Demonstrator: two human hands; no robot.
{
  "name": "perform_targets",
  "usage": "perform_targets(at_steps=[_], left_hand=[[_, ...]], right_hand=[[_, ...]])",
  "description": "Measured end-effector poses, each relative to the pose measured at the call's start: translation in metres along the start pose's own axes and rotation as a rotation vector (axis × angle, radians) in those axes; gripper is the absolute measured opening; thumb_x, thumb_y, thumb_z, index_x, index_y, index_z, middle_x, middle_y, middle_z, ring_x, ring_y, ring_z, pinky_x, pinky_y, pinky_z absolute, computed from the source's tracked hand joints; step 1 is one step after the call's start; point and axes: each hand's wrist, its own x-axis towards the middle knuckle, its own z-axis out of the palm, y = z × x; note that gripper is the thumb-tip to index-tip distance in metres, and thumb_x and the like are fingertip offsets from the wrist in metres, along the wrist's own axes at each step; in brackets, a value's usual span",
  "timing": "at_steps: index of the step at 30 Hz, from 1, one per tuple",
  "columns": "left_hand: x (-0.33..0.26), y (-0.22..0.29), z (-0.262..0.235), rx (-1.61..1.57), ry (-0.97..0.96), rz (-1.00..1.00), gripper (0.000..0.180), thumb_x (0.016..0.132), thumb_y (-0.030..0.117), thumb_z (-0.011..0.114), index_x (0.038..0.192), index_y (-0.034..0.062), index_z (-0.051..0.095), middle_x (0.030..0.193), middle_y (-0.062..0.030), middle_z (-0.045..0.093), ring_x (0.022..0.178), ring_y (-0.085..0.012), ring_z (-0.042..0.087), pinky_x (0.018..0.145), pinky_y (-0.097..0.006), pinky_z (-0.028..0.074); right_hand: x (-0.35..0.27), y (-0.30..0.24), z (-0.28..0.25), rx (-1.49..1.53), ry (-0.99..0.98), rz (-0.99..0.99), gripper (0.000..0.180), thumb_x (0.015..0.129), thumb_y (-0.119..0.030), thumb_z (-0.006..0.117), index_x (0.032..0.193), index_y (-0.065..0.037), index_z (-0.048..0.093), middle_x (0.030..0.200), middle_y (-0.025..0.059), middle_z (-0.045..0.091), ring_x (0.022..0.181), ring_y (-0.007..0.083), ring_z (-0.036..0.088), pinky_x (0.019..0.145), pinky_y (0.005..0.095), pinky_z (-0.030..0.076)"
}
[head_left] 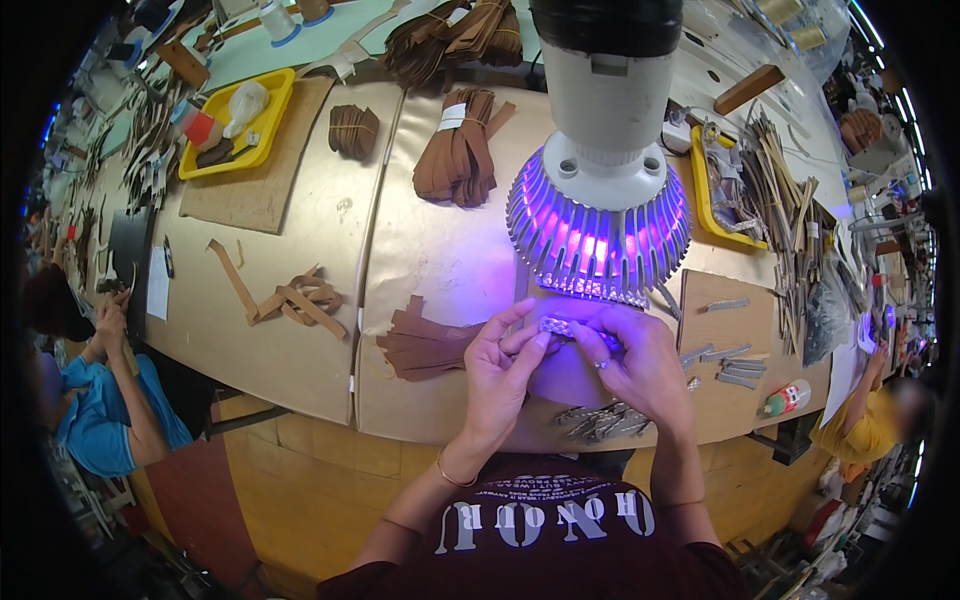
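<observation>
Just in front of the lamp, my left hand (500, 360) and my right hand (645, 365) pinch a short strip (556, 326) with a pale, scale-like pattern. Its left end sits between my left thumb and fingers; my right fingers cover the other end. Violet light from a finned lamp (598, 235) falls on the strip and fingers. Beside my left hand lies a fanned stack of brown leather strips (425, 345). Below my right wrist, a pile of grey patterned strips (605, 422) lies near the table edge.
The lamp hangs close over my hands. Right of them are loose grey strips (740, 372), a bottle (788, 398) and a yellow tray (712, 200). Tied brown strip bundles (455, 165) and another yellow tray (265, 135) lie farther back. A person in blue (120, 405) sits left, one in yellow (850, 435) right.
</observation>
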Motion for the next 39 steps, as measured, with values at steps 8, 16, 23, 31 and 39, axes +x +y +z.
perform_targets(at_steps=[8,16,23,31,39], left_hand=[[0.0,0.002,-0.001,0.154,0.037,0.053,0.038,0.092,-0.003,0.06,0.128,-0.0061,0.048,0.109,-0.0185,0.07,0.096,-0.0159,0.068,0.087,-0.027,0.054],[0.002,-0.006,-0.002,0.337,0.111,0.096,0.037,0.091,-0.004,0.063,0.125,-0.0058,0.05,0.104,-0.0135,0.07,0.095,-0.0134,0.066,0.085,-0.024,0.051],[-0.002,-0.015,-0.002,0.76,0.097,0.431,0.029,0.088,0.001,0.066,0.117,-0.0002,0.064,0.118,-0.0128,0.067,0.1,-0.018,0.064,0.087,-0.029,0.05],[-0.019,-0.015,0.004,1.057,-0.075,0.588,0.026,0.088,0.0,0.063,0.114,-0.001,0.063,0.125,-0.0229,0.062,0.118,-0.0372,0.059,0.102,-0.046,0.046],[-0.014,-0.016,-0.001,1.23,-0.157,0.75,0.028,0.088,0.0,0.062,0.117,0.0015,0.064,0.126,-0.0263,0.06,0.119,-0.0385,0.058,0.106,-0.048,0.043]], right_hand=[[0.002,-0.005,0.002,-0.046,0.033,0.048,0.027,0.085,-0.028,0.071,0.086,-0.001,0.071,0.063,0.0133,0.061,0.054,0.0246,0.059,0.055,0.0353,0.045],[0.003,-0.006,0.005,-0.16,-0.01,0.127,0.026,0.083,-0.03,0.07,0.086,-0.004,0.073,0.067,0.0148,0.064,0.059,0.029,0.064,0.059,0.0375,0.049],[0.007,-0.012,0.007,-0.186,0.009,0.143,0.026,0.082,-0.032,0.068,0.084,-0.007,0.075,0.066,0.013,0.066,0.062,0.0305,0.066,0.06,0.0397,0.051],[0.009,-0.014,-0.001,-0.194,-0.051,0.152,0.028,0.084,-0.036,0.067,0.094,-0.011,0.077,0.067,0.0131,0.067,0.063,0.0294,0.067,0.059,0.0397,0.051],[-0.007,-0.012,-0.044,-0.263,-0.022,0.182,0.029,0.085,-0.034,0.069,0.079,-0.006,0.071,0.064,0.0143,0.064,0.062,0.0344,0.065,0.06,0.0435,0.05]])
